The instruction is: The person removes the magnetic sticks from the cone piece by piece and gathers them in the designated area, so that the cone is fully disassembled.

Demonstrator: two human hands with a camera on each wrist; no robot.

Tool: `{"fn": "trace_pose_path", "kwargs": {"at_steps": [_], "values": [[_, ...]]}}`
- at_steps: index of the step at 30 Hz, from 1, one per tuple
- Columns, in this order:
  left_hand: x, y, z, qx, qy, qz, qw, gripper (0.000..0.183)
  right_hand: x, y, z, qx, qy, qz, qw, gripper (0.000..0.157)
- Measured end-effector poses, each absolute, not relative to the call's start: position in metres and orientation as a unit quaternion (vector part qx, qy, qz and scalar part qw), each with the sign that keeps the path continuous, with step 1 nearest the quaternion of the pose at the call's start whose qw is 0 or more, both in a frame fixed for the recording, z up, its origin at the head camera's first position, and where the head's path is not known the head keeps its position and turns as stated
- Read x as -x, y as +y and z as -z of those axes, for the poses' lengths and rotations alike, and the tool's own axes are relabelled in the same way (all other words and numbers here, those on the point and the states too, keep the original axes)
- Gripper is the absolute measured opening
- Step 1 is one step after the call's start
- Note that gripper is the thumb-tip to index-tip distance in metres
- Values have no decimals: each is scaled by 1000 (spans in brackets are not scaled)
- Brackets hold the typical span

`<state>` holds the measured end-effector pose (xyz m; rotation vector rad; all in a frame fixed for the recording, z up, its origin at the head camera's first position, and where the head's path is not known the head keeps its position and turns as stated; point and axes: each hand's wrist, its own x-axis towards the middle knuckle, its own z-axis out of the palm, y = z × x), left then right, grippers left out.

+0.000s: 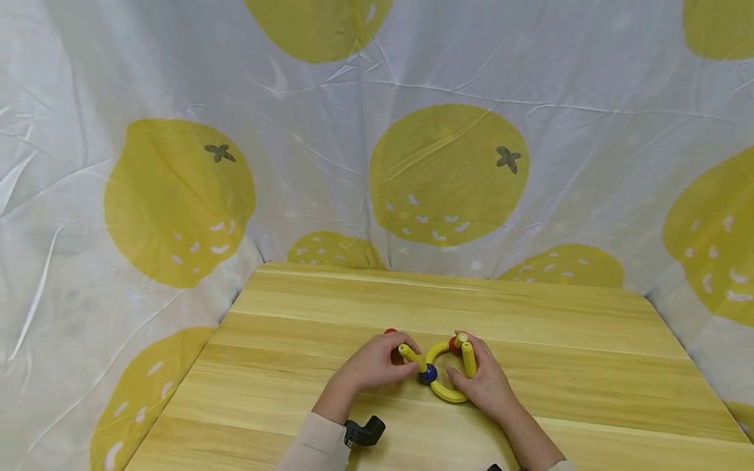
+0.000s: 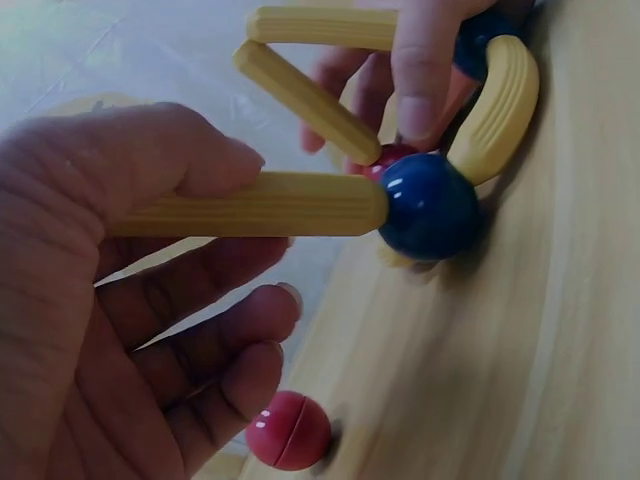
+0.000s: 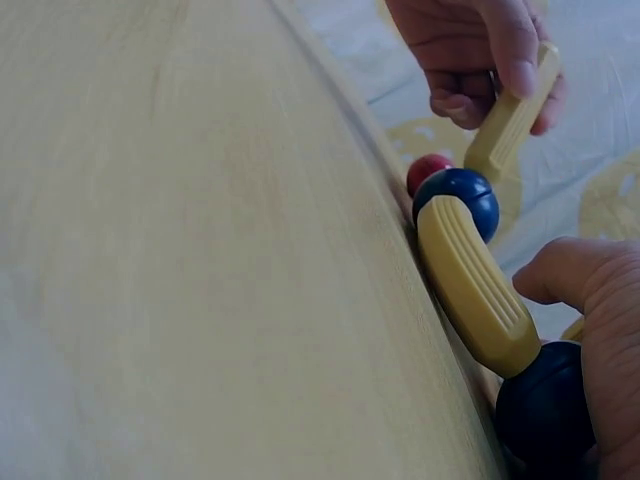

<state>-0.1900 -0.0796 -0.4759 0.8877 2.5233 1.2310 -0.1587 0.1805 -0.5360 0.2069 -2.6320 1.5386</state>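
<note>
The toy ring (image 1: 448, 394) sits on the tabletop (image 1: 265, 373), low in the head frame and just right of the middle. The left hand (image 1: 377, 361) pinches a yellow stick (image 1: 414, 358), and the stick's end meets the blue ball (image 1: 428, 373) on the ring's left side. The right hand (image 1: 490, 384) grips the ring's right side. The step in hand looks like fixing this stick to the ball. The next move seems to call for a steady right hand while the left hand sets the stick upright.

The left wrist view shows 2 other sticks (image 1: 468, 360) leaning with their tips close together; the head view makes that hard to tell. It also shows a red ball (image 2: 290, 430) at the bottom, just beside the left fingertips. The right wrist view shows a 2nd blue ball (image 3: 545, 405) at the lower right, joined to a curved piece (image 3: 475, 285). In the head view, the right hand seems to hide that ball.
</note>
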Motion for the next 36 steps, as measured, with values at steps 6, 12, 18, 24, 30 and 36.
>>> {"fn": "trace_pose_path", "kwargs": {"at_steps": [6,12,18,24,30,36], "values": [[193,-86,475,-294,857,-409,109,13,158,181,536,-65,-861,-502,45,74],[194,-89,475,-277,871,-389,120,13,158,181,535,-66,-860,-505,44,73],[195,-89,478,-268,894,-336,123,9,158,181,536,-65,-860,-505,45,73],[195,-89,480,-255,900,-326,139,10,158,181,536,-60,-867,-491,65,71],[195,-92,481,-241,904,-317,154,8,159,180,536,-46,-880,-463,100,67],[194,-93,480,-235,894,-345,162,16,160,180,534,4,-904,-408,129,59]]}}
